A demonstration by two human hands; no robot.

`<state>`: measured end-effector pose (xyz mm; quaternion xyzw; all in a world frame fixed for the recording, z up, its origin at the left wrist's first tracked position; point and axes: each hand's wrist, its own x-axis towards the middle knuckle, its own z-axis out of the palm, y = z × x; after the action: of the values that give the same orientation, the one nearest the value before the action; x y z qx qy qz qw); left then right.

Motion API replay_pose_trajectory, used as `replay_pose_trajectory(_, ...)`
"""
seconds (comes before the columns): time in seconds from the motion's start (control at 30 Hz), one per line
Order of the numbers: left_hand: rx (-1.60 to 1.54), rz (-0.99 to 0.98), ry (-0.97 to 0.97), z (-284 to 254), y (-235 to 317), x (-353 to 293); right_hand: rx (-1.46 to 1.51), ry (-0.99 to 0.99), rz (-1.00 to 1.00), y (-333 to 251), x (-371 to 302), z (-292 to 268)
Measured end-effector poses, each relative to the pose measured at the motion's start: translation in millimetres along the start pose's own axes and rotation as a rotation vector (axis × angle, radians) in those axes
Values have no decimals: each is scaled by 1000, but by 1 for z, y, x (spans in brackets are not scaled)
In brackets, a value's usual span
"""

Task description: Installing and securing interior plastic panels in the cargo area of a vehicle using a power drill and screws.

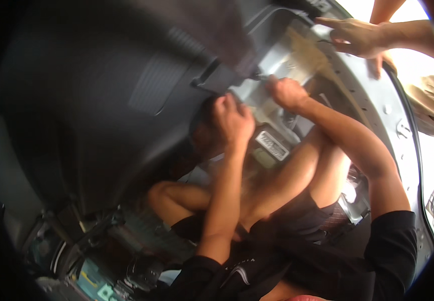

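Note:
A large dark grey trim panel [91, 95] fills the left side of the view. At its right edge, my left hand [233, 119] has its fingers curled against the panel, closed on that edge. Farther right, in front of bare light metal [282, 55], my right hand [289, 93] is closed. A small dark piece shows just beyond its fingertips; blur hides what it is and whether the fingers hold it. Below and between my hands is a white label plate [272, 145] with dark print.
My bent legs [292, 175] take up the space below my hands. On the right runs a metal body frame [397, 108] with a black seal. Another person's hand [360, 37] reaches over it at the upper right. Wiring and brackets [101, 251] lie at the lower left.

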<state>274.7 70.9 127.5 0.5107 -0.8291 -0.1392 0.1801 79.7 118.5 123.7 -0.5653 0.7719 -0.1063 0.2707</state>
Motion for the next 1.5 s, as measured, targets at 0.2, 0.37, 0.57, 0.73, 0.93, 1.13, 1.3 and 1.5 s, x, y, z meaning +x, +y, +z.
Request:
replay_pose_trajectory(0.2,-96,66,159,-3,-7,5,26,28,29,4,-1,2)
replay_pose_trajectory(0.37,103,-99,-381,-28,-5,-49,54,22,2,4,-3,-1)
replay_pose_trajectory(0.57,150,110,-173,-5,-26,-35,60,43,-8,2,-4,-4)
replay_pose_trajectory(0.73,169,180,-80,0,-26,-29,34,11,31,-2,-5,-10)
replay_pose_trajectory(0.93,-27,424,-244,-6,-43,-23,55,21,9,0,-5,-12)
replay_pose_trajectory(1.13,-21,483,-146,6,-47,-12,44,2,16,2,-3,-6)
replay_pose_trajectory(1.3,-86,565,-365,-37,-44,17,6,108,-4,-1,-6,-4)
replay_pose_trajectory(1.5,236,743,-755,-58,4,65,-1,60,-13,-3,-9,-10)
